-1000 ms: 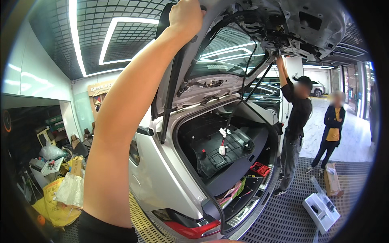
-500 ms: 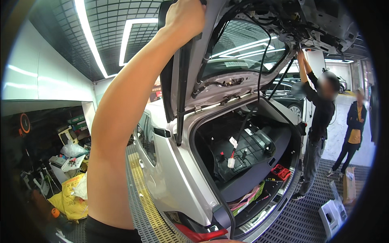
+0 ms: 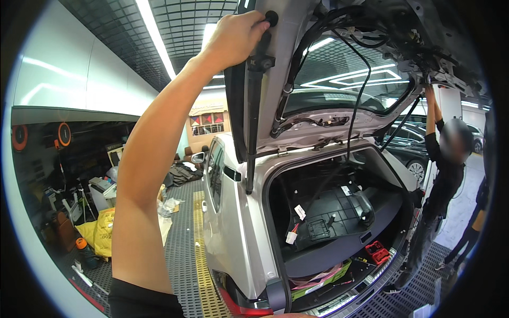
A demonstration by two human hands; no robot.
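Observation:
My left hand [image 3: 236, 40] is raised at the upper middle, its fingers closed round the outer edge of the lifted tailgate [image 3: 297, 47]. Beside its fingertips sits a round black stop [image 3: 271, 18]; whether they touch it I cannot tell. A black gas strut [image 3: 255, 106] runs down just below the hand. Of my right side only a sliver of skin [image 3: 291, 316] shows at the lower edge, with the fingers hidden. Bare metal and loose black wiring [image 3: 368, 69] show on the tailgate's inner side. A cable hangs from it toward white connectors [image 3: 291, 236] over the boot.
A large black trim panel [image 3: 334, 209] lies in the boot, above a red tool case [image 3: 377, 253]. At right a co-worker [image 3: 448, 169] reaches up to the tailgate; another person stands at the right rim. Yellow bags [image 3: 98, 233] and clutter line the left.
The view has swung left, so the car and co-worker sit further right. My left hand stays at the tailgate edge, now lower in the picture, and the round black stop beside it has come into sight.

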